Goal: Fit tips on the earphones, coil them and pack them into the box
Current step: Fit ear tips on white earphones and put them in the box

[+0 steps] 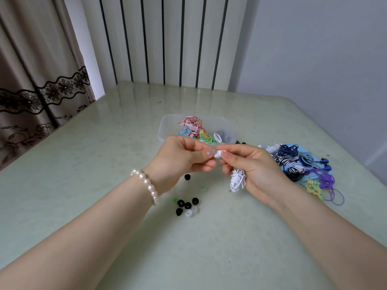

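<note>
Above the pale green worktop (125, 155), the left hand (180, 158) pinches a tip against the white earbud (218, 153) pinched by the right hand (249, 164), which also clasps the white coiled cord (237, 180); the earbud's axis seems to lie left-right between the fingertips. Five black tips (187, 205) and two clear ones (191, 212) lie just below the hands, with one clear box (165, 126) beyond and a heap of bundled earphones (297, 162) to the right.

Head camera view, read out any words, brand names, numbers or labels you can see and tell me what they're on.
None can be read. The clear plastic box, the white coiled earphones held in the right hand, the loose black and clear ear tips and the pale green table show no lettering.
</note>
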Demonstrator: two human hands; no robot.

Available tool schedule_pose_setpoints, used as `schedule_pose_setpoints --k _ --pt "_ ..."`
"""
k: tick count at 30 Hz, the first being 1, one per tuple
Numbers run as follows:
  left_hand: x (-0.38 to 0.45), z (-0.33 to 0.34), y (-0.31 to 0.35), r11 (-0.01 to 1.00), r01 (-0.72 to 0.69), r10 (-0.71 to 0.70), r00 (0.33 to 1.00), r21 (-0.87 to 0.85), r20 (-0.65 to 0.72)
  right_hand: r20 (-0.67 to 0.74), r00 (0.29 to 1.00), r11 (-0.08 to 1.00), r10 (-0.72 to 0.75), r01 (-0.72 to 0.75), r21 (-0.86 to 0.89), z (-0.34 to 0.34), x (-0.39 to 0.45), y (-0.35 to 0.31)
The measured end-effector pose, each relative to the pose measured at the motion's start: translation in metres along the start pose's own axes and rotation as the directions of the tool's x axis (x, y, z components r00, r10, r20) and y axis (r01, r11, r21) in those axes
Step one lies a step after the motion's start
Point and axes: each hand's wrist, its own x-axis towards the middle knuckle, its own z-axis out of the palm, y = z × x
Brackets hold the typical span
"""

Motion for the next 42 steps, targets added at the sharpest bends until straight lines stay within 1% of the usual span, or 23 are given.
schedule_pose_setpoints --k 2,5,7,9,11,14,16,20,23,28,30,31,32,33,34,35,36,37,38,40,42 --pt "0.002 -0.009 0.004 0.999 0.029 -0.030 0.999 0.035 0.023 0.007 1.000 0.998 -0.024 0.025 -0.053 0.000 0.000 0.001" --pt "0.005 -0.031 0.011 0.990 0.034 -0.029 0.999 0.134 -0.039 0.016 1.000 0.995 -0.012 0.013 -0.100 -0.002 0.001 0.001" --pt "0.005 -0.048 0.016 0.967 0.054 -0.040 0.997 0.249 -0.062 0.013 1.000 0.993 0.018 -0.016 -0.117 -0.005 0.003 0.002" --pt "0.004 -0.060 0.018 0.897 0.099 -0.085 0.995 0.431 -0.052 0.002 0.999 0.991 0.035 -0.035 -0.130 -0.008 0.003 0.001" --pt "0.002 -0.065 0.019 0.782 0.147 -0.145 0.988 0.606 -0.052 0.003 0.999 0.988 0.050 -0.049 -0.146 -0.009 0.004 0.001" --pt "0.003 -0.062 0.016 0.654 0.166 -0.174 0.983 0.738 -0.067 0.015 0.997 0.987 0.071 -0.068 -0.146 -0.009 0.002 -0.001" --pt "0.006 -0.061 0.012 0.598 0.164 -0.160 0.984 0.785 -0.084 0.011 0.998 0.986 0.070 -0.067 -0.152 -0.009 0.003 -0.001" --pt "0.009 -0.062 0.007 0.536 0.177 -0.130 0.983 0.826 -0.127 -0.001 0.998 0.985 0.058 -0.057 -0.165 -0.011 0.004 -0.001" --pt "0.008 -0.058 0.003 0.463 0.172 -0.097 0.985 0.869 -0.143 -0.001 0.999 0.986 0.052 -0.051 -0.161 -0.010 0.003 -0.003" --pt "0.006 -0.049 0.001 0.395 0.126 -0.103 0.990 0.910 -0.092 -0.005 1.000 0.983 0.029 -0.029 -0.180 -0.011 0.003 -0.003" --pt "0.007 -0.048 0.002 0.381 0.103 -0.077 0.994 0.919 -0.080 0.009 1.000 0.981 0.027 -0.024 -0.190 -0.011 0.003 -0.003" --pt "0.007 -0.047 0.003 0.401 0.092 -0.047 0.996 0.912 -0.080 0.017 1.000 0.981 0.027 -0.023 -0.192 -0.012 0.002 -0.004" --pt "0.008 -0.046 0.004 0.461 0.086 -0.013 0.996 0.883 -0.090 0.022 0.999 0.980 0.026 -0.021 -0.196 -0.012 0.002 -0.004" --pt "0.009 -0.043 0.004 0.572 0.081 0.012 0.994 0.816 -0.107 0.025 0.999 0.979 0.024 -0.018 -0.205 -0.012 0.002 -0.004" --pt "0.009 -0.039 0.004 0.710 0.072 0.021 0.992 0.700 -0.124 0.024 0.999 0.975 0.021 -0.015 -0.221 -0.012 0.003 -0.004" --pt "0.008 -0.033 0.005 0.836 0.056 0.017 0.992 0.546 -0.128 0.024 1.000 0.970 0.018 -0.012 -0.242 -0.013 0.003 -0.004" --pt "0.007 -0.026 0.004 0.924 0.043 0.001 0.993 0.380 -0.115 0.026 1.000 0.964 0.018 -0.011 -0.267 -0.013 0.004 -0.003" --pt "0.005 -0.018 0.003 0.972 0.042 -0.020 0.995 0.232 -0.094 0.029 0.999 0.957 0.019 -0.010 -0.289 -0.013 0.004 -0.003" --pt "0.003 -0.011 0.001 0.993 0.052 -0.044 0.996 0.110 -0.075 0.033 0.999 0.952 0.020 -0.009 -0.306 -0.013 0.004 -0.003" --pt "0.002 -0.001 -0.004 0.993 0.088 -0.093 0.994 -0.080 -0.058 0.042 0.999 0.949 0.018 -0.004 -0.316 -0.012 0.004 -0.005" --pt "0.003 0.004 -0.007 0.967 0.118 -0.133 0.990 -0.224 -0.053 0.042 0.999 0.954 0.008 0.005 -0.300 -0.012 0.003 -0.007"
